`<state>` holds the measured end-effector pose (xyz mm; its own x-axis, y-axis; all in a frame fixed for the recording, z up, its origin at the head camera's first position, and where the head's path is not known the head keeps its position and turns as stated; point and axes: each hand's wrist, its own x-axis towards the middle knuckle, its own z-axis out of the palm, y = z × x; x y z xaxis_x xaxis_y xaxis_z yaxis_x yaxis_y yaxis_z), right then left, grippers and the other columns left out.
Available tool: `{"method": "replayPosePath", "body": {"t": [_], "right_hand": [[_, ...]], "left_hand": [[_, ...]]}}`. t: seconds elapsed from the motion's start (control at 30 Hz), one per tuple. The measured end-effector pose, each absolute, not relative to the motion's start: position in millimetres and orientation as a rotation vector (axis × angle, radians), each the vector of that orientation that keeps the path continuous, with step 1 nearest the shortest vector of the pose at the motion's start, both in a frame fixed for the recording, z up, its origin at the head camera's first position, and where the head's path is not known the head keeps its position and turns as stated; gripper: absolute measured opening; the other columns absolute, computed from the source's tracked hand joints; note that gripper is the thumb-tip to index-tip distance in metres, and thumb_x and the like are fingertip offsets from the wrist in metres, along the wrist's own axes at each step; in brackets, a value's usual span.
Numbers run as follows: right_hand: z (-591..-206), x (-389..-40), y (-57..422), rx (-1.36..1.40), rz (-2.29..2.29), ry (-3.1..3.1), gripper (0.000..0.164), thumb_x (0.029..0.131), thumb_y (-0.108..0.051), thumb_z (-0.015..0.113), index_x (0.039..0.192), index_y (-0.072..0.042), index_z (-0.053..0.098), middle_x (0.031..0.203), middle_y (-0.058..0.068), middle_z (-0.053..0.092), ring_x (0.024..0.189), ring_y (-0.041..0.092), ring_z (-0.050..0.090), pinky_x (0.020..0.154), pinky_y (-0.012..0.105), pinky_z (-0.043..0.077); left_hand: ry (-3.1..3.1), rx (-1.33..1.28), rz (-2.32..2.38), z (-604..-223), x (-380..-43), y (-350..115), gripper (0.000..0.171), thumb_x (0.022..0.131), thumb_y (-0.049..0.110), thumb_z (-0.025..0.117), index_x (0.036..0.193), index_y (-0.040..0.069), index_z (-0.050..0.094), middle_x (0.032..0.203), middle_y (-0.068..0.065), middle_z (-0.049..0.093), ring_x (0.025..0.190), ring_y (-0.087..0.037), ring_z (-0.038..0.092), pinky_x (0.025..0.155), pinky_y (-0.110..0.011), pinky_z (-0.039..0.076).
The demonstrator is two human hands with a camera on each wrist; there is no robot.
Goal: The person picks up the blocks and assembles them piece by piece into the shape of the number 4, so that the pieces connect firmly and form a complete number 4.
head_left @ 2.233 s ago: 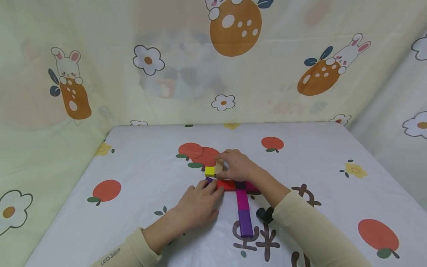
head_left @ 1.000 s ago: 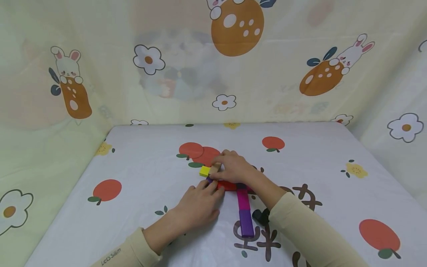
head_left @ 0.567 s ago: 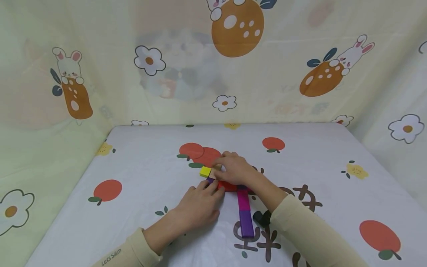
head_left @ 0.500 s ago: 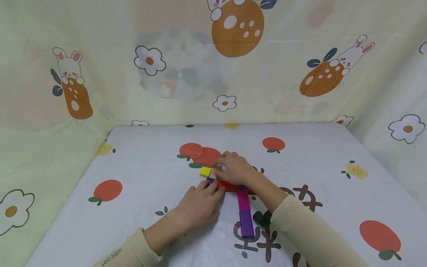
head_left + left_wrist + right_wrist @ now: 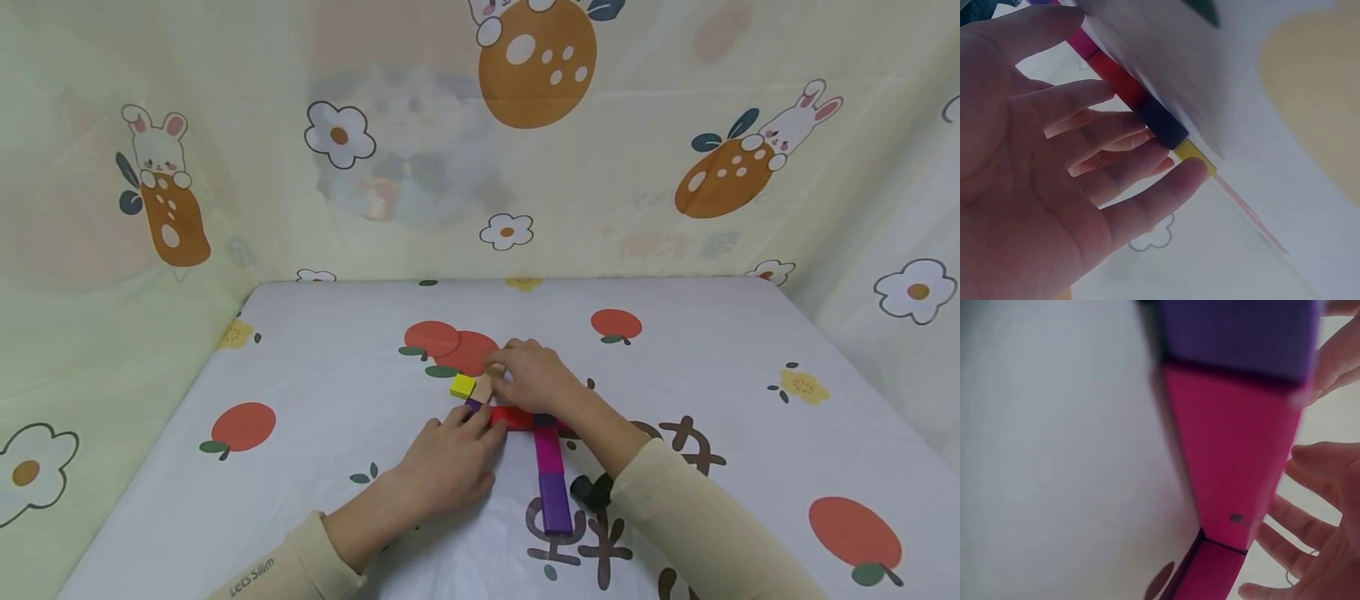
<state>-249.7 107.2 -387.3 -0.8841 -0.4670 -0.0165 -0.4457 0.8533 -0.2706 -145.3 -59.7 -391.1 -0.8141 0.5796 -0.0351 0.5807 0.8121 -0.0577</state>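
In the head view my left hand (image 5: pixel 453 462) rests with extended fingertips on the red block (image 5: pixel 513 418) and by a dark blue block (image 5: pixel 472 406). The left wrist view shows its fingers (image 5: pixel 1141 212) straight along the row, beside a yellow block (image 5: pixel 1194 156). My right hand (image 5: pixel 536 379) pinches a plain wooden block (image 5: pixel 482 389), which is tilted against the yellow block's (image 5: pixel 462 386) right side. The fingers partly cover it. In the right wrist view a pink block (image 5: pixel 1229 456) fills the middle; whose fingers show at its right edge I cannot tell.
A pink block (image 5: pixel 549 450) and a purple block (image 5: pixel 555 504) run toward me from the red block's right end. A black device (image 5: pixel 592 492) sits by the right sleeve. The white cloth (image 5: pixel 337 367) carries printed fruit, flowers and lettering.
The wooden block has gone from straight to tilted, and the yellow block has shifted slightly left and turned. My right hand's fingers have drawn back a little to the right. The left hand has stayed put.
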Motion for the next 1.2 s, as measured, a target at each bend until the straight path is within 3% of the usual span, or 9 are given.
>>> {"method": "replayPosePath", "body": {"t": [0.2,0.5,0.73,0.97,1.2], "right_hand": [[-384.4,-250.7,105.7,-0.759,-0.317,2.982,0.037,0.097,-0.026,0.066,0.133,-0.021,0.071,0.132,0.011,0.067,0.122,0.035,0.059,0.1,0.057,0.052],[-378.3,-255.3,89.0,-0.847,-0.421,2.863,0.041,0.094,-0.025,0.064,0.133,-0.019,0.071,0.135,0.004,0.069,0.123,0.03,0.058,0.103,0.05,0.051],[-374.7,-256.1,82.9,-0.876,-0.421,2.811,0.038,0.095,-0.026,0.066,0.132,-0.017,0.072,0.127,0.003,0.073,0.113,0.026,0.063,0.095,0.046,0.054],[-371.1,-257.7,80.4,-0.886,-0.372,2.809,0.037,0.095,-0.025,0.065,0.131,-0.018,0.073,0.12,0.001,0.073,0.103,0.023,0.06,0.088,0.042,0.052],[-369.4,-259.5,70.8,-0.878,-0.264,2.793,0.036,0.096,-0.029,0.069,0.131,-0.021,0.072,0.109,-0.003,0.073,0.101,0.019,0.059,0.094,0.047,0.051]], "left_hand": [[2.967,0.958,-0.113,-391.7,-146.0,-59.2,0.06,0.093,0.043,0.073,0.146,0.019,0.058,0.151,-0.006,0.055,0.131,-0.028,0.055,0.089,-0.045,0.059],[2.968,0.984,-0.14,-391.8,-144.9,-58.5,0.059,0.094,0.043,0.071,0.146,0.018,0.058,0.151,-0.007,0.054,0.131,-0.027,0.055,0.087,-0.045,0.059],[2.988,0.988,-0.146,-393.4,-145.5,-58.6,0.059,0.094,0.044,0.071,0.145,0.018,0.058,0.151,-0.006,0.054,0.132,-0.027,0.054,0.086,-0.045,0.059],[2.99,0.984,-0.139,-392.4,-145.9,-59.9,0.06,0.093,0.044,0.072,0.145,0.018,0.058,0.151,-0.007,0.054,0.133,-0.028,0.054,0.086,-0.046,0.059],[3.008,0.993,-0.135,-393.8,-145.6,-60.7,0.059,0.093,0.044,0.072,0.145,0.018,0.059,0.149,-0.007,0.055,0.133,-0.028,0.054,0.084,-0.046,0.059]]}}
